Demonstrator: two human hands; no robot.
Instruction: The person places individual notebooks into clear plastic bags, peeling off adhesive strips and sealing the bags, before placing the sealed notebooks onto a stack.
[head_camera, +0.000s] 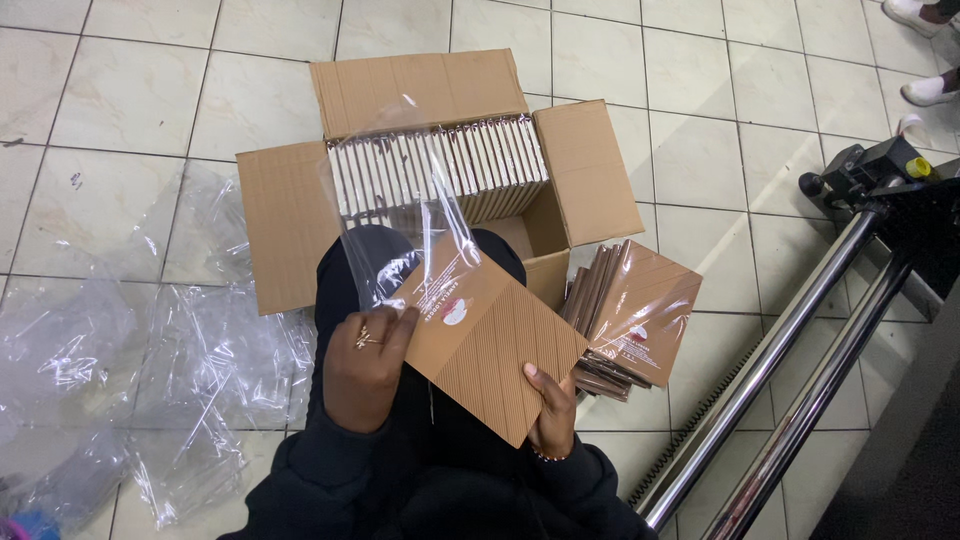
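The left hand (365, 365) pinches the clear plastic sleeve (405, 190) while the right hand (550, 410) grips the brown flat box (490, 340) at centre frame. The open carton (440, 170) sits at 12 o'clock, a stack of boxes (635, 315) at 3 o'clock on the floor (120, 110).

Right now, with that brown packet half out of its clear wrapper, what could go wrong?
The flat brown ribbed packet might slide down, since the right hand only props its lower edge. The thin clear plastic sleeve, pinched by the left hand, might tear. Loose clear wrappers on the tiled floor look slippery underfoot.
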